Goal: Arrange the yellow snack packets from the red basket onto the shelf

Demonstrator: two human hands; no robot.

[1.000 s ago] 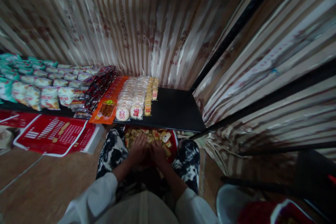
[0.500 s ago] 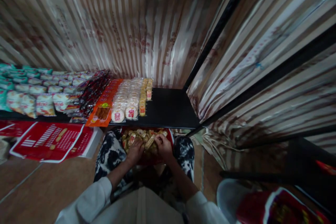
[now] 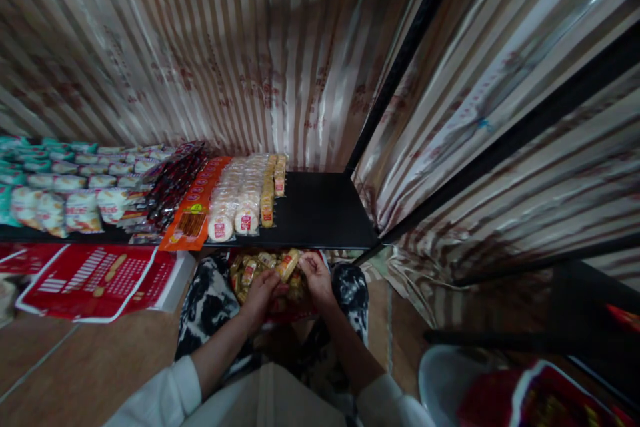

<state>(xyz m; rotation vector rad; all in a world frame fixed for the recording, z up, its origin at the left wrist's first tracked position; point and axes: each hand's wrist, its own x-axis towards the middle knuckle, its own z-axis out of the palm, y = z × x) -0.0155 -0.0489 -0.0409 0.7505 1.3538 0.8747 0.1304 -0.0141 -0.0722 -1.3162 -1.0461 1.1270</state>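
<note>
Between my knees is an open red bag [image 3: 295, 317] full of gold-wrapped snacks [image 3: 249, 271], small and roll-shaped. Just above them, one gold-wrapped snack roll [image 3: 288, 265] is held tilted between my hands. My left hand [image 3: 261, 295] is closed on its lower left end. On the other side, my right hand [image 3: 317, 278] has its fingertips pinched at the roll's right edge; their exact contact is dim. A black shelf [image 3: 325, 210] stands just ahead, with a short row of similar gold rolls [image 3: 268, 203] at the right end of its goods.
White round packaged cakes [image 3: 247, 219], an orange packet [image 3: 191, 223], dark red packets [image 3: 175, 180] and white and green bags [image 3: 83, 207] line the shelf. A red printed bag [image 3: 95, 280] lies on the floor at left. Black posts [image 3: 400, 73] and a striped curtain [image 3: 225, 47] border the shelf.
The snack roll has risen slightly and turned more upright, its printed side now showing. My left hand has moved up to it, and my right hand has shifted a little right. The view has tilted slightly.
</note>
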